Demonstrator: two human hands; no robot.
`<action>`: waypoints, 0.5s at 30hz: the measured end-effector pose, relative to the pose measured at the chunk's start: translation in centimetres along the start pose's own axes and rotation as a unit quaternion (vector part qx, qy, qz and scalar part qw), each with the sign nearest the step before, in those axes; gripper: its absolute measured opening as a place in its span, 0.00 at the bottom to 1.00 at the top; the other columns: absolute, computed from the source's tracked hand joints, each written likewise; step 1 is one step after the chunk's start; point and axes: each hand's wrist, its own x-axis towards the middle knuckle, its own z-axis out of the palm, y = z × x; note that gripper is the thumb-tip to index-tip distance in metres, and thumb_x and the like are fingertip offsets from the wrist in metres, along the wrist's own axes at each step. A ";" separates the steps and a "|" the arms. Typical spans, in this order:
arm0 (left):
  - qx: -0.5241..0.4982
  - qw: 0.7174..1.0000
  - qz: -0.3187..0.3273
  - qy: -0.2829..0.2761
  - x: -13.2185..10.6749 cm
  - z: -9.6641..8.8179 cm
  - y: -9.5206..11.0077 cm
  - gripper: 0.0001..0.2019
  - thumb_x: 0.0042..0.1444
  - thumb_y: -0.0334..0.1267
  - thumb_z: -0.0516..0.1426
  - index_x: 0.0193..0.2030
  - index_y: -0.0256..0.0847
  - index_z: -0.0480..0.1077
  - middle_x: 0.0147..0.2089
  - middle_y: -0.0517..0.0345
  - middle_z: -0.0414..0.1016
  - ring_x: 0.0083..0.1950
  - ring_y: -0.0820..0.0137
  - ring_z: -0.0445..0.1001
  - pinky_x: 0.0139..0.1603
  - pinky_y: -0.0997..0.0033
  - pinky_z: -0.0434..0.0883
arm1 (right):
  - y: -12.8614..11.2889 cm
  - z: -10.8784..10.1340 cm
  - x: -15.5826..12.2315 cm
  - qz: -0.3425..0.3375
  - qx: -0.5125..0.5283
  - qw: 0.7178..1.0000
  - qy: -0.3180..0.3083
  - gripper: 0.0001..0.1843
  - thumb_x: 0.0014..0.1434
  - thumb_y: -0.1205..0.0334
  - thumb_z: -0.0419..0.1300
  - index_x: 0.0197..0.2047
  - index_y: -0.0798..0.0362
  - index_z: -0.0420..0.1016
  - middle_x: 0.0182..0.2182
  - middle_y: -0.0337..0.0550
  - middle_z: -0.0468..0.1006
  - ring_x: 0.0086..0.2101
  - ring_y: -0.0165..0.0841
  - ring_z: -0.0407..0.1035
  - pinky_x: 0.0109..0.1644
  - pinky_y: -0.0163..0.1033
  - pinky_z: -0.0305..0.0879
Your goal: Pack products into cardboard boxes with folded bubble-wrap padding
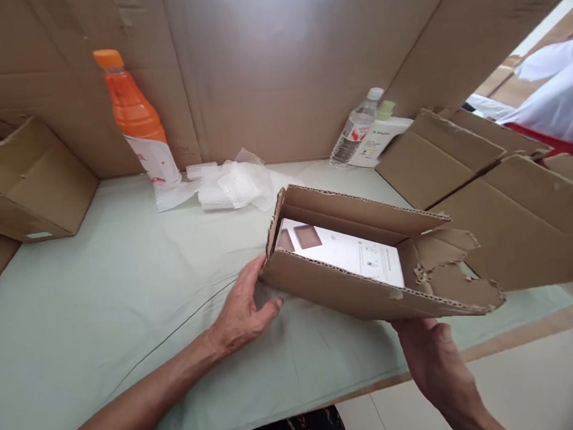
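An open brown cardboard box (333,284) with torn flaps is held tilted above the table's front edge. A white printed sheet or flat white item (350,253) lies inside it. My left hand (241,306) cups the box's left end, thumb below and fingers against the corner. My right hand (432,356) supports the box from underneath at its right end; its fingers are hidden behind the cardboard.
The table carries a pale green cloth (123,303). An orange bottle (138,121) and crumpled bubble wrap (233,183) stand at the back. A clear water bottle (356,128) and white bottle (384,136) lean at back right. More cardboard boxes sit at left (27,181) and right (516,201).
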 end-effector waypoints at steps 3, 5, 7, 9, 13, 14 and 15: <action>-0.028 0.996 -0.041 0.077 -0.3 -1.2 -0.3 0.32 0.57 0.43 0.60 0.68 0.41 0.61 0.66 0.40 0.70 0.62 0.53 0.73 0.62 0.48 0.72 | 0.5 2.5 1.4 -0.005 0.109 0.991 -0.072 0.35 0.63 0.27 0.44 0.60 0.32 0.77 0.56 0.50 0.80 0.53 0.54 0.75 0.56 0.66 0.72; -0.026 0.985 -0.073 0.157 -1.2 -3.4 -1.0 0.27 0.57 0.44 0.61 0.62 0.41 0.65 0.58 0.44 0.74 0.56 0.57 0.76 0.55 0.55 0.75 | 0.1 5.2 2.8 -0.018 0.129 0.983 -0.131 0.35 0.64 0.28 0.46 0.57 0.38 0.79 0.55 0.51 0.80 0.52 0.51 0.76 0.58 0.62 0.72; -0.016 0.967 -0.087 0.238 -2.2 -6.3 -2.1 0.22 0.56 0.45 0.62 0.56 0.41 0.68 0.51 0.50 0.76 0.50 0.62 0.76 0.51 0.61 0.76 | -1.1 8.9 4.4 -0.044 0.123 0.969 -0.210 0.36 0.66 0.30 0.46 0.63 0.41 0.75 0.59 0.50 0.78 0.55 0.49 0.74 0.60 0.59 0.70; -0.004 0.942 -0.093 0.322 -2.8 -9.1 -3.3 0.19 0.55 0.46 0.64 0.50 0.41 0.69 0.46 0.54 0.75 0.46 0.66 0.76 0.49 0.65 0.75 | -3.2 13.0 5.9 -0.073 0.110 0.949 -0.286 0.37 0.67 0.31 0.47 0.70 0.41 0.67 0.65 0.48 0.72 0.59 0.46 0.71 0.63 0.56 0.69; 0.013 0.892 -0.092 0.442 -2.9 -12.5 -5.5 0.24 0.54 0.46 0.66 0.55 0.43 0.67 0.50 0.53 0.74 0.48 0.67 0.76 0.55 0.62 0.74 | -7.0 18.9 9.3 -0.127 0.106 0.916 -0.366 0.38 0.68 0.33 0.46 0.72 0.45 0.64 0.68 0.47 0.68 0.63 0.43 0.67 0.63 0.51 0.68; 0.014 0.886 -0.089 0.454 -2.8 -12.8 -5.9 0.27 0.54 0.45 0.67 0.58 0.44 0.66 0.52 0.52 0.74 0.50 0.67 0.76 0.57 0.62 0.73 | -7.4 19.6 10.3 -0.143 0.095 0.914 -0.368 0.37 0.68 0.34 0.47 0.70 0.46 0.66 0.66 0.48 0.70 0.62 0.43 0.68 0.63 0.51 0.68; 0.011 0.884 -0.085 0.459 -2.7 -12.9 -6.1 0.29 0.54 0.45 0.67 0.61 0.45 0.64 0.54 0.51 0.74 0.52 0.66 0.76 0.58 0.61 0.73 | -7.5 20.0 11.5 -0.158 0.073 0.917 -0.359 0.35 0.68 0.36 0.48 0.69 0.48 0.68 0.65 0.48 0.72 0.61 0.43 0.69 0.63 0.51 0.68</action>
